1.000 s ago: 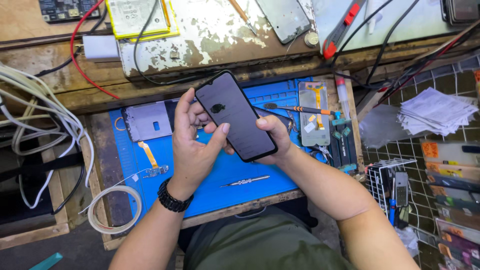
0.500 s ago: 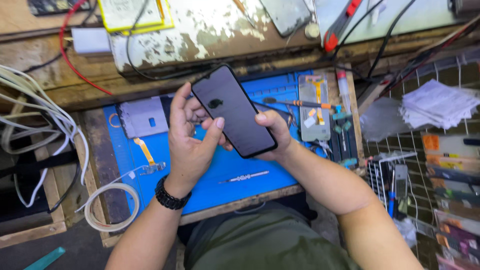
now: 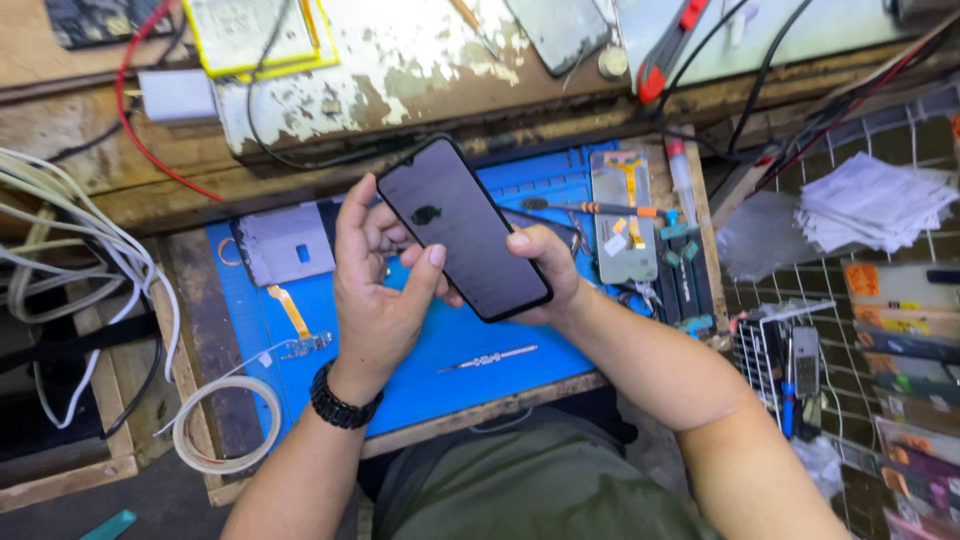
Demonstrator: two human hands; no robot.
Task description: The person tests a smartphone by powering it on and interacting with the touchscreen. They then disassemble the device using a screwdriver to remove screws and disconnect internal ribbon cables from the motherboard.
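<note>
Phone [image 3: 462,228] held above the blue mat [image 3: 440,350], screen up, dark glass, tilted with its top end toward the far side of the counter [image 3: 200,330]. It did not touch the mat.

Right hand [image 3: 545,275] clamped on the phone's lower right edge, thumb lying on the glass rim, fingers under the body and mostly hidden. Left hand [image 3: 375,275] closed on the left edge, thumb pressed on the face near the side, fingers curled behind. Which fingers bore the load underneath could not be told.

Judgement on the step: the work looked like seating or checking the screen along its edge. To do that well, pressure would best stay on the rim, not the middle of the glass, with the right hand steadying while the left thumb works along the side. Even, light pressure; a twist between the two hands could flex the panel.

Pose: both forearms came up from the bottom of the view, wrists bent inward, meeting over the mat. Black wristband [image 3: 343,398] on the left wrist.

Nearby: tweezers [image 3: 487,358] on the mat just below the hands, a flex cable [image 3: 293,320] to the left, a screwdriver [image 3: 590,208] beyond the phone, a second screen part [image 3: 623,215] at right.
</note>
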